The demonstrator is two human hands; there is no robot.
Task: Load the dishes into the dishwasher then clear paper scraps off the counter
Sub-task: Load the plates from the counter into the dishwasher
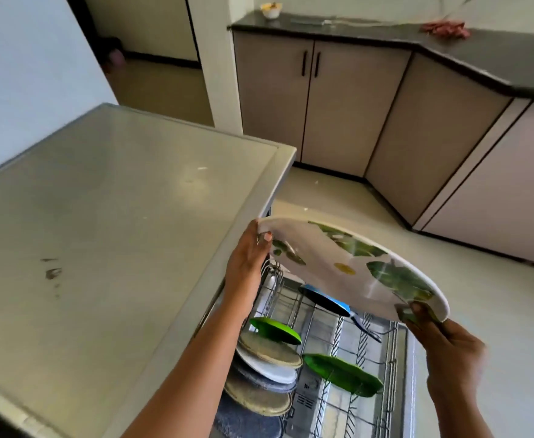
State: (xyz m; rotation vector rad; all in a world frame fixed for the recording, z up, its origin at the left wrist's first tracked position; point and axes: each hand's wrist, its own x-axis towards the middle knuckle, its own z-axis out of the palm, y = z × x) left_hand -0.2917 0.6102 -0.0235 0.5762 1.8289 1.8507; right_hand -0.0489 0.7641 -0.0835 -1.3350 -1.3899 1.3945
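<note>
Holds a large round white plate with green leaf print and a yellow spot tilted in the lower centre of the frame, above the pulled-out wire dishwasher rack. Grips its left rim with the left hand, thumb hooked over the edge; pinches its lower right rim with the right hand, thumb on the printed face. Below, in the rack: two bright green plates on edge, a blue-rimmed dark pan further back, a leaning row of beige, white and grey round plates at the left side. Across the left half of the frame, a grey steel counter top bearing a small white scrap. At upper right, a dark stone counter over beige cabinets, with a small white bowl and a crumpled red cloth.
</note>
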